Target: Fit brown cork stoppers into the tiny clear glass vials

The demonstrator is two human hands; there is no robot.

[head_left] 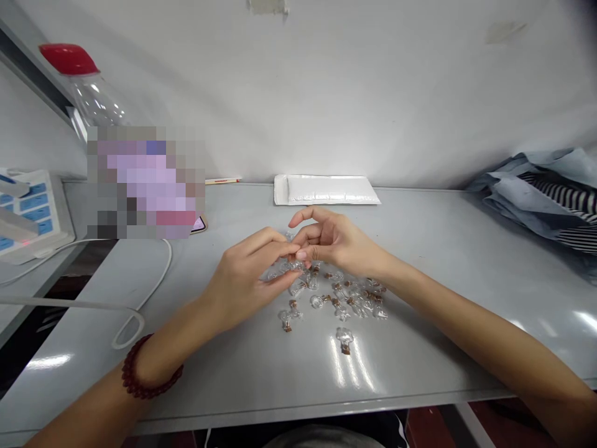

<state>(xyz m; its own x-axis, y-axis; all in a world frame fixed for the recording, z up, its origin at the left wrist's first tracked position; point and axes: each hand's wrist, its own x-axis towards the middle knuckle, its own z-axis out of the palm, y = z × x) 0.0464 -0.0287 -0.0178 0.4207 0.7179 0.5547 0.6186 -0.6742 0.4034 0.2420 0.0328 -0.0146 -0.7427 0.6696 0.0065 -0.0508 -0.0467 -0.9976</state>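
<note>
1. Two bare hands meet over a grey surface, the left hand and right hand touching at the fingertips. The left grip shows its thumb apart from its fingers; the right grip is curled, its thumb close in. Whether either is clamped on a piece cannot be told.

2. Small clear pieces with brown ends lie scattered beneath the hands and to their right. Anything pinched there could slip, since the pieces look small and smooth.

3. A lone clear piece lies apart from the cluster, nearest the front edge. A brush from the right forearm might roll it off.

4. The pieces look like glass or hard plastic; if glass, too firm a squeeze or a drop could chip one.

5. The pieces nearest the fingertips lie crowded and partly hidden by the hands, so a careless reach might scatter them.

6. A white cable loops near the left wrist and its beaded bracelet; a wide sweep leftward could snag it.
</note>
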